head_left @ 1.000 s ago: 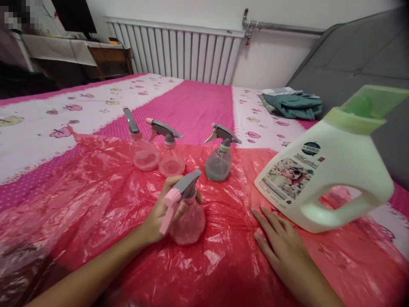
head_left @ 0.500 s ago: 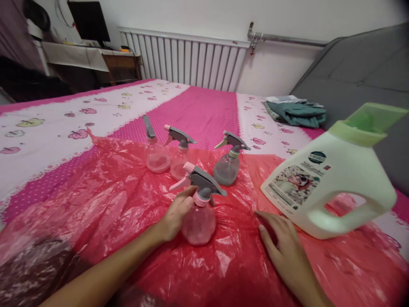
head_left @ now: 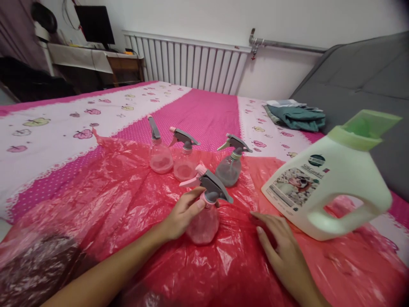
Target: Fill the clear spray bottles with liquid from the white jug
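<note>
My left hand [head_left: 182, 213] grips the neck of a small pink spray bottle [head_left: 204, 217] with a grey and pink trigger head, standing upright on the red plastic sheet [head_left: 105, 200]. My right hand [head_left: 281, 249] lies flat on the sheet with fingers stretched out, just left of a big white detergent jug [head_left: 332, 179] with a green cap, which leans on its side. Three more small spray bottles stand behind: one pink [head_left: 159, 155], another pink [head_left: 184, 164], and a grey one [head_left: 229, 168].
The red sheet covers a bed with a pink and white patterned cover [head_left: 198, 106]. Folded teal clothes [head_left: 295, 115] lie at the far right by a grey headboard [head_left: 361, 81]. A white radiator [head_left: 188, 62] and a desk with a monitor [head_left: 96, 25] stand behind.
The spray bottle in my left hand has turned so its trigger head points left to right and stands upright. My right hand stays flat on the sheet. The view has tilted down a little.
</note>
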`<control>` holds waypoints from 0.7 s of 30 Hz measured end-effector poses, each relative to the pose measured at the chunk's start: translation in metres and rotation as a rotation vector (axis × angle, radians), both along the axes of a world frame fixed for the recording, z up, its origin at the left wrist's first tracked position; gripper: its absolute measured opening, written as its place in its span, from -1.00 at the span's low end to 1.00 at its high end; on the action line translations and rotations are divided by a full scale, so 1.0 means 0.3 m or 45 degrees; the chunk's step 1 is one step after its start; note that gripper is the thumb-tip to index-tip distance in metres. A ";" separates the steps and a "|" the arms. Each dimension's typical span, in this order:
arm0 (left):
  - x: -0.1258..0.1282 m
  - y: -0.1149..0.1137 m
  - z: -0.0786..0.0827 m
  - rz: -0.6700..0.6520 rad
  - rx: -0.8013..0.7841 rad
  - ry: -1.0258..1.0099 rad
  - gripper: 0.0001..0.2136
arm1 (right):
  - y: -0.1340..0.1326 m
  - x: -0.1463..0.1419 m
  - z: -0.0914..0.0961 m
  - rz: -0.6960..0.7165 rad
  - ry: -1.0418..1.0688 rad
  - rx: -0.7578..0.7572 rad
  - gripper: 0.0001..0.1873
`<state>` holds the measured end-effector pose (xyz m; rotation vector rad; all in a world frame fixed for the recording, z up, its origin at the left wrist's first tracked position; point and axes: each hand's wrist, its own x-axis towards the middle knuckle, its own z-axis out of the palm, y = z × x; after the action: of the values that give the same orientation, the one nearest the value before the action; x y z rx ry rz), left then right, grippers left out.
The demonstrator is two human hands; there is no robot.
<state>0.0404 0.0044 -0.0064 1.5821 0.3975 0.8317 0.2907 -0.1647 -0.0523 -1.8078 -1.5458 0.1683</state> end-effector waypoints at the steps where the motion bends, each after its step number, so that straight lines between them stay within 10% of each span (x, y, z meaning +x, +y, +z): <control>1: -0.001 0.001 0.001 0.012 -0.004 0.020 -0.43 | 0.001 -0.001 -0.002 0.000 0.003 -0.003 -0.67; 15: -0.020 0.044 0.045 -0.237 -0.077 0.106 -0.44 | -0.008 -0.017 0.011 0.029 0.042 -0.054 -0.64; 21: -0.017 0.018 0.013 -0.157 -0.122 0.097 -0.49 | 0.037 -0.121 0.124 0.070 0.365 0.009 -0.59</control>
<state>0.0352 0.0098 -0.0025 1.5361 0.3851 0.6506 0.2543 -0.1536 -0.0150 -1.6547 -1.3900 0.4283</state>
